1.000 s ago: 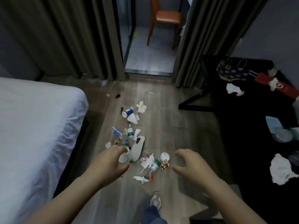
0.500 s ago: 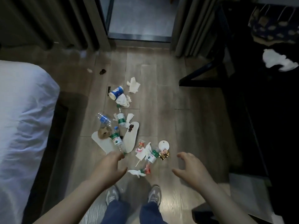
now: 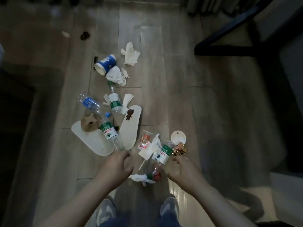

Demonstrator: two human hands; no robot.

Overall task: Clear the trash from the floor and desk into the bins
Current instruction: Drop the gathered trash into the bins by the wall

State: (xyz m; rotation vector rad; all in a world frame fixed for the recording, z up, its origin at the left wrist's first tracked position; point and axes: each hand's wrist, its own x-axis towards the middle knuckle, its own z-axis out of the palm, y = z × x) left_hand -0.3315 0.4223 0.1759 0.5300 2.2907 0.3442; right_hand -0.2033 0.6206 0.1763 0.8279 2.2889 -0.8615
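- Two hands, both empty. Left hand: fingers loosely curled, gripping nothing. Right hand: fingers spread and slightly bent, gripping nothing.
- One crumpled tissue, on the floor between the hands. Likely hazard: light enough to be left behind when the bigger pieces are scooped up.
- One green-label bottle, lying flat, just beside the right fingertips. Likely hazard: round and smooth, it may roll off at a glancing touch and scatter the gold wrapper and red packet close beside it.
- One second bottle, wedged between two white slippers, its base just beyond the left fingertips. Likely hazard: a slipper may be grabbed as trash along with it.
- One brown paper wad, resting on the left slipper.
- Two further bottles, one blue cup and loose tissues, all well apart from both hands.
- No bins in view, so dim light and an overfull armful could mean drops on the way to them.
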